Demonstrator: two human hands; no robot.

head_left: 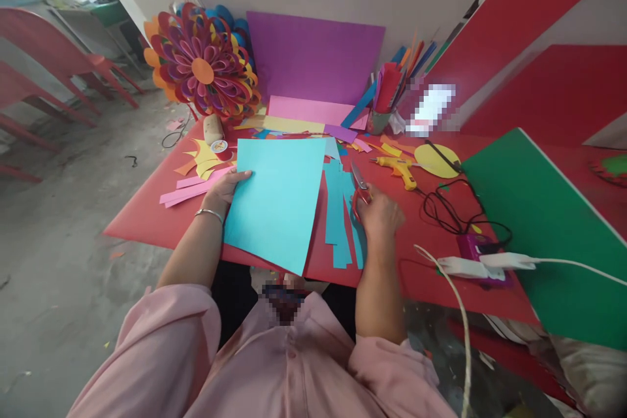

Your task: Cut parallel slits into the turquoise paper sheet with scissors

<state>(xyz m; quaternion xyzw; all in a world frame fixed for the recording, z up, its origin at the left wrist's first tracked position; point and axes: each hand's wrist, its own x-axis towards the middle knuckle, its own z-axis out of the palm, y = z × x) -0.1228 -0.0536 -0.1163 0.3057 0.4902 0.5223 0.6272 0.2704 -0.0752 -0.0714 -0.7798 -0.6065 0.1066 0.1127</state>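
Note:
A large turquoise sheet of craft foam or card [277,199] is pinched along its left edge by my left hand [226,188], thumb on top. Its lower right corner reaches over the table's front edge. To the right, my right hand [383,214] is closed around the red handles of a pair of scissors [361,186], whose blades point away from me. Several turquoise strips [336,215] lie between the sheet and the scissors. Pink strips [189,191] rest on the table just left of my left hand.
On the red table [151,219], a yellow glue gun [399,170] lies right of the scissors. Black cable runs to a purple power block [477,251] with white plugs. A green board [553,228] covers the right side. A paper flower [202,70] and purple sheet [318,55] stand behind.

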